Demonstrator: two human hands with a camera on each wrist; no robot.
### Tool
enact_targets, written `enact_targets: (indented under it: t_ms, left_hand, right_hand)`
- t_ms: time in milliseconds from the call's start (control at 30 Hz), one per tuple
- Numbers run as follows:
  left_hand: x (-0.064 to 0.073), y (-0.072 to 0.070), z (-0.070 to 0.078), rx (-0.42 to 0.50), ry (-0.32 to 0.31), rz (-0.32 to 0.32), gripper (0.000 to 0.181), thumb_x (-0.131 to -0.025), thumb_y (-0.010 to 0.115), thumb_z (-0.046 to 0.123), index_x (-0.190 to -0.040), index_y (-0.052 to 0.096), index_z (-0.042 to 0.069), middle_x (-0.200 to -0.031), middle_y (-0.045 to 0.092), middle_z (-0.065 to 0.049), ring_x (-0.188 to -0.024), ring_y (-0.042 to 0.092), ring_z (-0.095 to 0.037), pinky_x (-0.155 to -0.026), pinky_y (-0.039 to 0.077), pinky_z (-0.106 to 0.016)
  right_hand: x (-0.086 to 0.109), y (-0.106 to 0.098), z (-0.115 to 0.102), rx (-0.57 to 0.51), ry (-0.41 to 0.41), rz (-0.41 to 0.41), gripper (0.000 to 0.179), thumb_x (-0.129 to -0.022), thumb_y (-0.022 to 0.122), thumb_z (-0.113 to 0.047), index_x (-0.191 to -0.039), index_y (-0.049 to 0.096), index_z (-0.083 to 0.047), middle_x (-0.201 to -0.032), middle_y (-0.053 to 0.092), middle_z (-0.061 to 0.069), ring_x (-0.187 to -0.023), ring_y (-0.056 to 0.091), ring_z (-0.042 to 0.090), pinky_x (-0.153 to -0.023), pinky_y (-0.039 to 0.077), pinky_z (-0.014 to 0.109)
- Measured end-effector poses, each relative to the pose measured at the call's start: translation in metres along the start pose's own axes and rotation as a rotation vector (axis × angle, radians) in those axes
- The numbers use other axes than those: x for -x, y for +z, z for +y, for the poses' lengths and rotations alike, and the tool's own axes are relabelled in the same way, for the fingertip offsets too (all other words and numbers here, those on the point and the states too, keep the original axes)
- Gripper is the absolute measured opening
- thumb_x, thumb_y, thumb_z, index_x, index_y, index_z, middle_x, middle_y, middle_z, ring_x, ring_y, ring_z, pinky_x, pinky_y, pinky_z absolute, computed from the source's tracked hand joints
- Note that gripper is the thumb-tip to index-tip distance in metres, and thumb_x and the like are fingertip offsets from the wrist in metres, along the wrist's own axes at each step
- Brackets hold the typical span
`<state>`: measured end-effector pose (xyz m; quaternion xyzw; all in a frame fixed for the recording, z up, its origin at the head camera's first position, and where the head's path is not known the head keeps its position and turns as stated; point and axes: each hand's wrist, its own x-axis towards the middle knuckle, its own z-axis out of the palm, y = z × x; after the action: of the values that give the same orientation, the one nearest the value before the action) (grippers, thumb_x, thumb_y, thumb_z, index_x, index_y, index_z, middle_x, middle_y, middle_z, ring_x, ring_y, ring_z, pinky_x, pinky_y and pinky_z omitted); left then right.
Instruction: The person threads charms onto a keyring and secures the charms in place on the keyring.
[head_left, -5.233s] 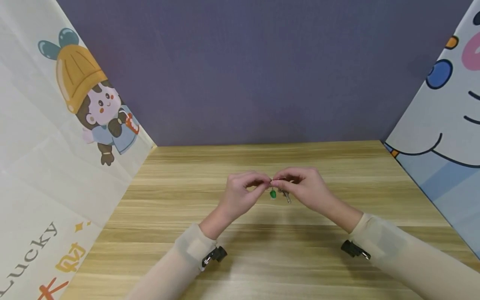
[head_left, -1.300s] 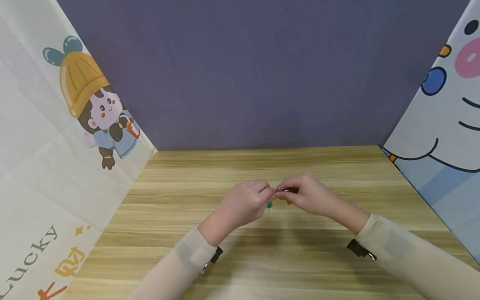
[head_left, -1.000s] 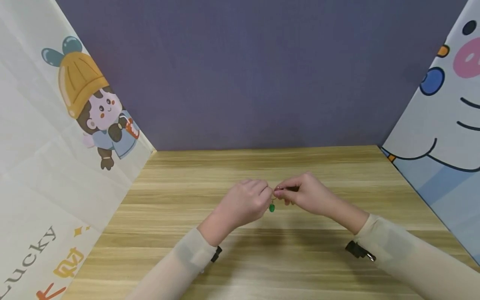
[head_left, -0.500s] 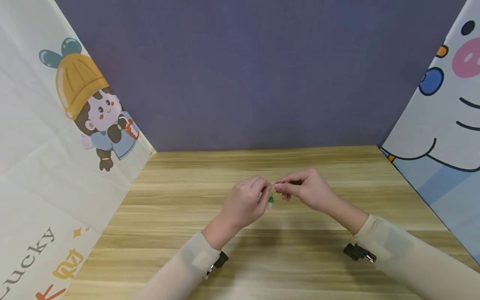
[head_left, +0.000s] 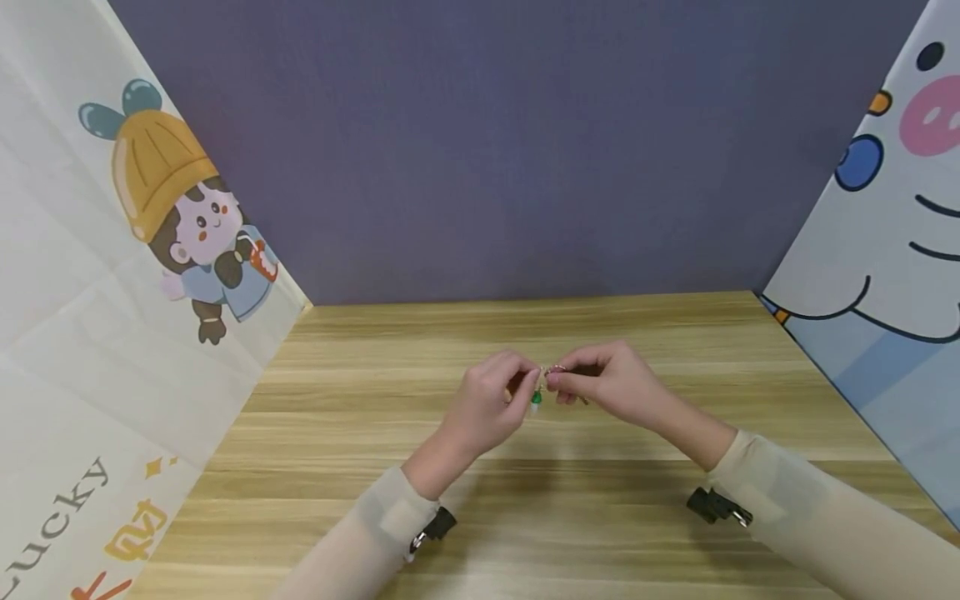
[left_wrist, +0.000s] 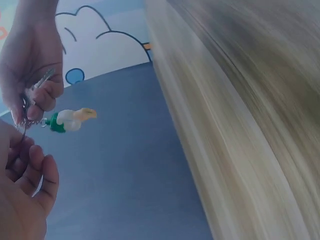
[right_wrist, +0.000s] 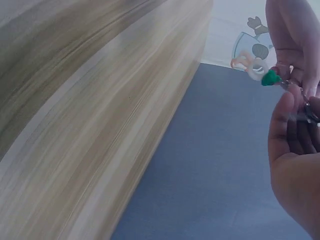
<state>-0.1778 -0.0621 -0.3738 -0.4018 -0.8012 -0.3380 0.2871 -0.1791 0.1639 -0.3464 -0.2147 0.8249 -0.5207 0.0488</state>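
Note:
In the head view my left hand [head_left: 487, 400] and right hand [head_left: 615, 383] meet fingertip to fingertip above the table. Between them is a bunch of keys on a thin metal key ring [left_wrist: 23, 131]; my left thumb and fingers pinch the ring's near side. My right hand holds the ring's other side, with a silver key [left_wrist: 46, 78] lying against its curled fingers. A small charm, green on top with a white and yellowish body [left_wrist: 70, 120], dangles from a short chain by the ring. Fingers partly hide the ring and keys.
The wood-grain table [head_left: 570, 517] lies below both hands. A dark blue-grey panel [head_left: 525, 150] stands at the back, with cartoon-printed white panels at left [head_left: 60, 275] and right [head_left: 900, 267]. A black clip-like device [head_left: 437, 523] sits at each wrist.
Over the last second my left hand turned from knuckles up to a pinch with a gap between thumb and fingers. The charm shifted slightly left; a key tip now shows below my right hand.

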Motion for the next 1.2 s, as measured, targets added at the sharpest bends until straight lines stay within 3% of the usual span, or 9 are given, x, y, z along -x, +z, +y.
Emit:
enact_targets:
  t_ms: [167, 400, 500, 667, 967, 1200]
  left_hand:
    - [0.0, -0.001, -0.001, -0.237, 0.117, -0.05, 0.005, -0.101, 0.07, 0.009, -0.102, 0.074, 0.006, -0.092, 0.075, -0.002, -0.08, 0.071, -0.012, -0.072, 0.06, -0.019]
    - [0.0, -0.007, 0.005, -0.755, 0.432, -0.094, 0.01, -0.099, 0.073, 0.024, -0.096, 0.079, 0.017, -0.094, 0.077, 0.004, -0.086, 0.074, -0.013, -0.08, 0.062, -0.027]
    - [0.001, -0.007, 0.008, -0.85, 0.509, -0.113, 0.019, -0.103, 0.07, 0.031, -0.089, 0.077, 0.019, -0.089, 0.076, 0.005, -0.083, 0.072, -0.013, -0.078, 0.061, -0.027]
    - [0.001, -0.009, 0.009, -0.779, 0.466, -0.103, 0.019, -0.101, 0.07, 0.024, -0.084, 0.075, 0.019, -0.084, 0.076, 0.005, -0.079, 0.072, -0.012, -0.074, 0.059, -0.027]
    - [-0.001, -0.007, 0.007, -0.499, 0.315, -0.033, 0.009, -0.09, 0.076, 0.011, -0.081, 0.077, 0.014, -0.077, 0.074, 0.004, -0.07, 0.07, -0.011, -0.066, 0.059, -0.026]
    - [-0.002, -0.003, 0.01, -0.371, 0.201, 0.012, 0.015, -0.091, 0.075, 0.007, -0.077, 0.073, 0.012, -0.072, 0.072, 0.004, -0.065, 0.066, -0.009, -0.063, 0.057, -0.026]
  right_hand:
    - [0.002, -0.001, -0.001, 0.111, -0.069, -0.035, 0.015, -0.101, 0.075, -0.02, -0.102, 0.084, -0.009, -0.087, 0.081, 0.003, -0.073, 0.074, 0.01, -0.064, 0.062, 0.029]
    - [0.001, 0.002, 0.0, 0.357, -0.318, -0.085, 0.012, -0.097, 0.077, -0.01, -0.091, 0.085, -0.015, -0.081, 0.078, -0.003, -0.061, 0.06, 0.0, -0.055, 0.054, 0.023]
    - [0.001, 0.002, 0.002, 0.388, -0.374, -0.096, 0.012, -0.096, 0.078, -0.008, -0.091, 0.086, -0.015, -0.084, 0.08, -0.002, -0.063, 0.06, -0.002, -0.055, 0.053, 0.021]
    - [0.002, 0.003, 0.001, 0.343, -0.321, -0.098, 0.012, -0.098, 0.076, -0.01, -0.093, 0.086, -0.016, -0.08, 0.078, -0.005, -0.06, 0.059, -0.001, -0.054, 0.053, 0.023]
    - [0.004, -0.002, -0.004, 0.157, -0.095, -0.096, 0.014, -0.1, 0.076, -0.024, -0.094, 0.086, -0.016, -0.085, 0.08, 0.0, -0.07, 0.071, 0.013, -0.063, 0.06, 0.029]
    - [0.006, -0.004, -0.004, 0.081, -0.027, -0.074, 0.015, -0.098, 0.077, -0.023, -0.097, 0.086, -0.011, -0.092, 0.083, 0.006, -0.079, 0.077, 0.02, -0.071, 0.063, 0.03]
